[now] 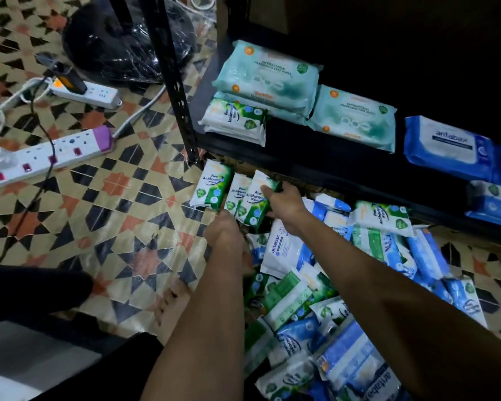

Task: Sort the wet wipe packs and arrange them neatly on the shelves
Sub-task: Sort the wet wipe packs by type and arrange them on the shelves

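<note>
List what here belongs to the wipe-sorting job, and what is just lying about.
Job:
- green Pine packs gripped by left hand and right hand
- pile of mixed packs on the floor
- teal packs and blue antabax pack on the shelf

Lying about:
- power strips
- black wrapped bundle

- Black metal shelf (315,166) carries stacked pale-green plastic wipe packs (268,79) at left, blue plastic wipe packs (446,146) at right.
- Heap of mixed wipe packs (330,299) lies on the patterned tile floor (113,215) before the shelf.
- White power strips (41,154) lie left of the shelf.
</note>
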